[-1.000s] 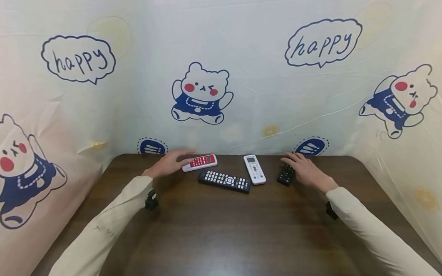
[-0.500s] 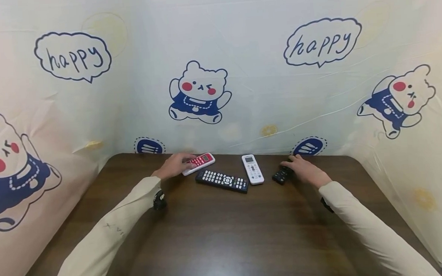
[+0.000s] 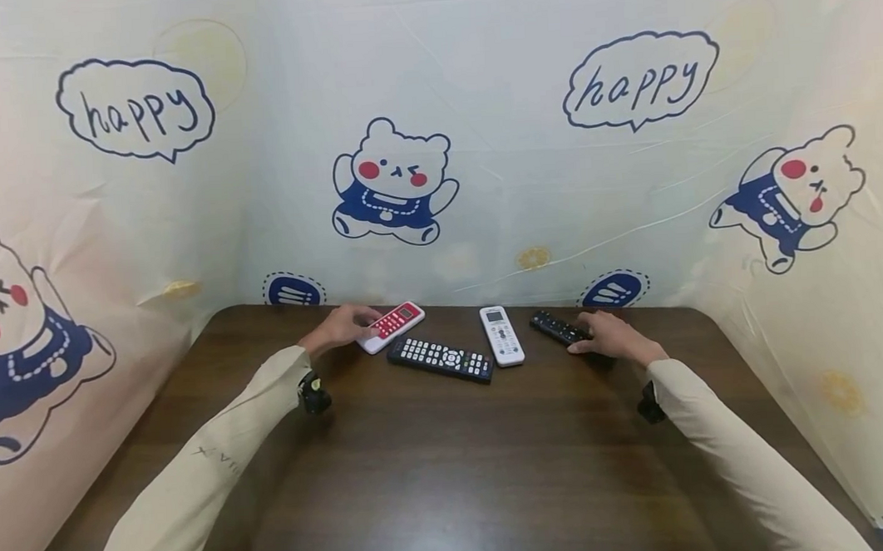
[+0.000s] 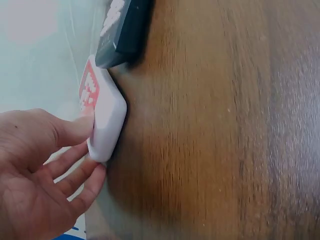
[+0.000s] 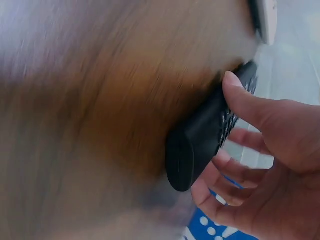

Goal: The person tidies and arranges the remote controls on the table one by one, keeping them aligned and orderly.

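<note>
Right fingers [image 5: 243, 172] and thumb [image 5: 245, 102], black remote [image 5: 201, 132] between

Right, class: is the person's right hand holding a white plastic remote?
No, the right hand holds the slim black plastic remote farthest right in the head view.

place: cloth-screened booth [image 3: 162, 232], room unclear | evidence: bear-print sheeting [image 3: 527, 188], brown tabletop [image 3: 451, 450]

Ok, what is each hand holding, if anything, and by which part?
The left hand pinches the red-and-white remote by its left end; the right hand grips the rightmost black remote toward its right end.
</note>
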{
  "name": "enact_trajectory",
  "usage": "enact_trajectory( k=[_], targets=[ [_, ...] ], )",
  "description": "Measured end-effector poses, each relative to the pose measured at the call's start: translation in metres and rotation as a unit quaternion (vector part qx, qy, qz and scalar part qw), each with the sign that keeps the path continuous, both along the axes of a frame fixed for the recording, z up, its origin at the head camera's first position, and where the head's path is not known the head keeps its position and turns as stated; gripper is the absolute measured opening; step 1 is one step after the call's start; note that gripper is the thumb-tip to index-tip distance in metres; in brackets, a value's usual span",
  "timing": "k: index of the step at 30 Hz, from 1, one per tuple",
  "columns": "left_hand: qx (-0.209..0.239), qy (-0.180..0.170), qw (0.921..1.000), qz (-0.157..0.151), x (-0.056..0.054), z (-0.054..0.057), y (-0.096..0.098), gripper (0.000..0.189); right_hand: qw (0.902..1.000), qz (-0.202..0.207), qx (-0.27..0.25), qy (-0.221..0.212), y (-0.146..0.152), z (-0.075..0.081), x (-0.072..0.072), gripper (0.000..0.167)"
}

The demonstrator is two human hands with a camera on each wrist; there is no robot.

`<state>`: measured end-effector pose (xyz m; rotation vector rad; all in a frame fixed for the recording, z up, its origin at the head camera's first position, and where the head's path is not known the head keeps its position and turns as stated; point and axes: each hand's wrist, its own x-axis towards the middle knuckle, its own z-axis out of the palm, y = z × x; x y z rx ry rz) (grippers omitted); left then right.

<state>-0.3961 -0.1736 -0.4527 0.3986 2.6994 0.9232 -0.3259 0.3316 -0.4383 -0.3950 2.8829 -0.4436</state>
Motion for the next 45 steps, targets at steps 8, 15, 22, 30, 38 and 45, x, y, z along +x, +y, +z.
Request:
enact_trajectory(
  k=[8, 15, 22, 30, 38, 45],
  targets=[
    [0.047, -0.044, 0.9975, 0.03, -0.004, 0.003, 0.012, 0.045, 0.9868, -0.101, -0.095, -0.083, -0.002, 0.001, 0.004, 0.05],
    [0.023, -0.024, 0.9993, 0.02, -0.008, 0.012, 0.028, 0.045, 0.9796, -0.106, -0.133, -0.108, -0.008, 0.008, 0.009, 0.048],
    [0.013, -0.056, 0.9982, 0.02, -0.004, 0.018, 0.013, 0.043, 0.9463, -0.149, -0.218, -0.186, -0.01, 0.012, 0.016, 0.044],
    [0.023, -0.129, 0.9895, 0.062, -0.003, 0.019, -0.007, 0.052, 0.9128, -0.166, -0.289, -0.236, 0.0, 0.013, 0.023, 0.048],
    [0.012, -0.15, 0.9855, 0.079, -0.007, 0.014, -0.013, 0.055, 0.8879, -0.18, -0.341, -0.251, -0.002, 0.01, 0.031, 0.053],
    [0.015, -0.167, 0.9785, 0.12, -0.004, 0.019, -0.01, 0.053, 0.8779, -0.175, -0.369, -0.25, -0.01, 0.012, 0.043, 0.072]
  ],
)
